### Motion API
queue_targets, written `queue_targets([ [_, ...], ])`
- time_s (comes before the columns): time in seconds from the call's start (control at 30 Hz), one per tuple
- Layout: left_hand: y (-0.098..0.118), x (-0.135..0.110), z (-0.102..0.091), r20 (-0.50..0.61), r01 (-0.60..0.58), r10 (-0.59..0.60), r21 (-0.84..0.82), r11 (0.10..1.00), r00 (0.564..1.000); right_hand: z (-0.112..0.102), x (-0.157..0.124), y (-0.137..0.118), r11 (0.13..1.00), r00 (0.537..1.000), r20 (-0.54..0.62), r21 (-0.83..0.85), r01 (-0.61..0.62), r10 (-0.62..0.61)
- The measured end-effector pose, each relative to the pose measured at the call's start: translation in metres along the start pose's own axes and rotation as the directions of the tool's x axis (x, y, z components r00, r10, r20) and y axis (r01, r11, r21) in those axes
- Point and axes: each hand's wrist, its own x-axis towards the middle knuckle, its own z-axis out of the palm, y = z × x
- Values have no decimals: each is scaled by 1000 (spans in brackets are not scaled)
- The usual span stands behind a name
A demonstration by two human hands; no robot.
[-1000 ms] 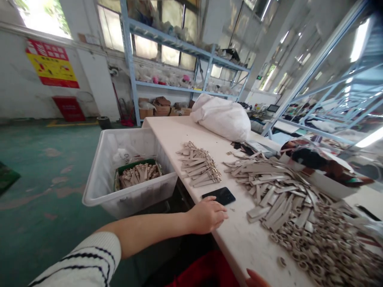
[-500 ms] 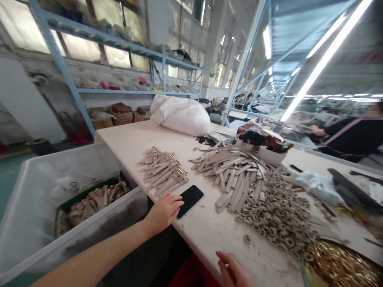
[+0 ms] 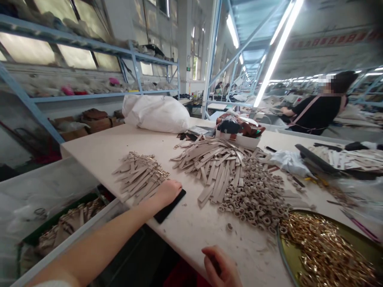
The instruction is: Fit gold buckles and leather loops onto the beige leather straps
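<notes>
The left hand [image 3: 168, 190] was laid upon a black phone [image 3: 167, 211] near the table [image 3: 191, 235] edge, just beside a pile of strips [image 3: 140, 177]; whether it gripped could not be told. The right hand [image 3: 222, 268] was loosely curled at the edge, its hold unclear.

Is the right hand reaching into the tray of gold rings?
No, the right hand sits curled at the table edge, apart from the tray of gold rings.

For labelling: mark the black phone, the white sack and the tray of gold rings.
black phone [image 3: 172, 204], head view, uncovered right half.
white sack [image 3: 158, 113], head view, middle of its side.
tray [image 3: 356, 241], head view, bare inner surface.
</notes>
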Motion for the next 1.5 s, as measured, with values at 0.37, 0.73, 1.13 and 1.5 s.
queue_targets([
  [0.37, 97, 51, 60, 88, 149, -131, -242, 959, 987, -14, 1, -3, 997, 994, 99, 57, 43, -49],
  [0.73, 87, 15, 25, -104, 110, -207, -580, 807, 973, -21, 5, -5, 994, 991, 127, 96, -60, 47],
  [1.13, 91, -73, -44, -85, 53, -286, -894, 444, 954, -58, 29, 6, 976, 970, -122, -34, -215, 210],
  [1.5, 130, -90, 14, 187, 163, -42, -696, 699, 981, -76, 63, -1, 949, 951, 52, -94, -300, 306],
])
